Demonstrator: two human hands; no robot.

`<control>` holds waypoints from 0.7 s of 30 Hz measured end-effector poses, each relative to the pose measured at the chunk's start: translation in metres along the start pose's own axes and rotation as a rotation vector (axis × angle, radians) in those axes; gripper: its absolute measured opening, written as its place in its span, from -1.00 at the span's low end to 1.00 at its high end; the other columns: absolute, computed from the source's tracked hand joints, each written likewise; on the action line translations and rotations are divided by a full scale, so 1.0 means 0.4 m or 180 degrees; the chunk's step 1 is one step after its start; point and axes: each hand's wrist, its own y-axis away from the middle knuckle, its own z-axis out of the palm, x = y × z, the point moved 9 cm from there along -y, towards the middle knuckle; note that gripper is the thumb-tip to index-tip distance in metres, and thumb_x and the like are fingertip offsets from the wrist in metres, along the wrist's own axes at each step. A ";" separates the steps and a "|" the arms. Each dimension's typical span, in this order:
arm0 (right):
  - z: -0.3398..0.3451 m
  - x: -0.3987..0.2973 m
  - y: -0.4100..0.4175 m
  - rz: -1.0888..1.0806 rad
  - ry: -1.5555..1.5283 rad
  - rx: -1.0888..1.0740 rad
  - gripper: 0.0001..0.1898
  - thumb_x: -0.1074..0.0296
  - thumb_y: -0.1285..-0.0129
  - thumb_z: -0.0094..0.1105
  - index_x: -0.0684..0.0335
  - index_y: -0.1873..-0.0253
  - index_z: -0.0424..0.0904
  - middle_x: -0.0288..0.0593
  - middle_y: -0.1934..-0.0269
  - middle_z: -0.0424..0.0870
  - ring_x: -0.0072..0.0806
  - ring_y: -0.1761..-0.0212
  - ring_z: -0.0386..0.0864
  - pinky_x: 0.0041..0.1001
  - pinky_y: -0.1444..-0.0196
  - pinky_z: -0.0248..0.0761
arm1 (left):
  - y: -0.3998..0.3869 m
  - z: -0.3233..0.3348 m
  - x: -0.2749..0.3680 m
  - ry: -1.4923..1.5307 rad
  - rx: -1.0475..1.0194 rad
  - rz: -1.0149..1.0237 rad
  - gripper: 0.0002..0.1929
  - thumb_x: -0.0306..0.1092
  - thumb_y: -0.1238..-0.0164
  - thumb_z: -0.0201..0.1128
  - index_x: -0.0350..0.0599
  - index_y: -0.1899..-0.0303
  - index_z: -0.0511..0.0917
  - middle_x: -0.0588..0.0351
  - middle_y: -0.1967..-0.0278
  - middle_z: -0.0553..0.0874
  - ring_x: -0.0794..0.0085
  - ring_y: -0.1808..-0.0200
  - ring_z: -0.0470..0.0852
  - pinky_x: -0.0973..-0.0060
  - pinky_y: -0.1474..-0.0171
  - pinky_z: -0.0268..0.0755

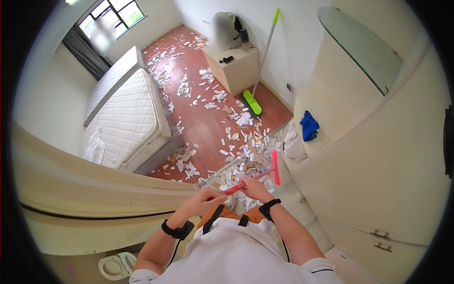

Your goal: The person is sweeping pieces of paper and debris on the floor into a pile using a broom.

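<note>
Both of my hands grip the red handle (pixel 233 189) of a floor sweeping tool with a narrow T-shaped head. My left hand (pixel 207 203) is wrapped around the handle's near end, by my waist. Farther along it, my right hand (pixel 255 188) closes on the handle. The pinkish-red head (pixel 275 167), which looks like a squeegee or thin broom, lies to the right of a heap of torn paper scraps (pixel 253 156). Whether the head touches the floor is hard to tell. More scraps lie around my feet, partly hidden by my arms.
A green-headed broom (pixel 252 103) leans on the wall beside a cream cabinet (pixel 236 69). Paper litters the reddish floor (pixel 198 131) along the mattress (pixel 124 110). A blue cloth (pixel 309 126) lies on a shelf at right. Behind me at lower left is a toilet (pixel 112 267).
</note>
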 end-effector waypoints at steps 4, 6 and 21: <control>0.040 0.091 0.156 0.0519 -0.0479 0.0261 -0.75 0.27 -0.19 0.37 0.21 0.17 0.50 -0.04 0.17 0.64 -0.05 0.14 0.64 -0.19 0.15 0.48 | -0.068 0.107 -0.013 -0.0029 -0.1078 0.0538 -0.59 -0.17 -0.59 0.09 -0.30 0.44 0.41 0.23 0.58 0.31 0.54 0.49 0.25 0.42 0.41 0.14; 0.052 0.101 0.228 0.0895 -0.0486 0.0376 -0.74 0.28 -0.18 0.39 0.22 0.18 0.49 -0.04 0.18 0.63 -0.05 0.15 0.62 -0.22 0.16 0.47 | -0.085 0.138 -0.026 -0.0143 -0.1548 0.0653 -0.57 -0.15 -0.60 0.08 -0.31 0.45 0.41 0.21 0.59 0.31 0.52 0.49 0.26 0.41 0.40 0.16; 0.388 -0.045 0.709 0.3260 -0.0842 0.1500 -0.77 0.28 -0.25 0.31 0.24 0.12 0.51 -0.09 0.30 0.64 -0.19 0.24 0.62 -0.29 0.14 0.47 | 0.089 0.430 -0.130 -0.0101 -0.3903 0.1570 -0.54 -0.04 -0.52 0.13 -0.32 0.41 0.48 -0.12 0.58 0.42 0.16 0.53 0.33 0.24 0.38 0.27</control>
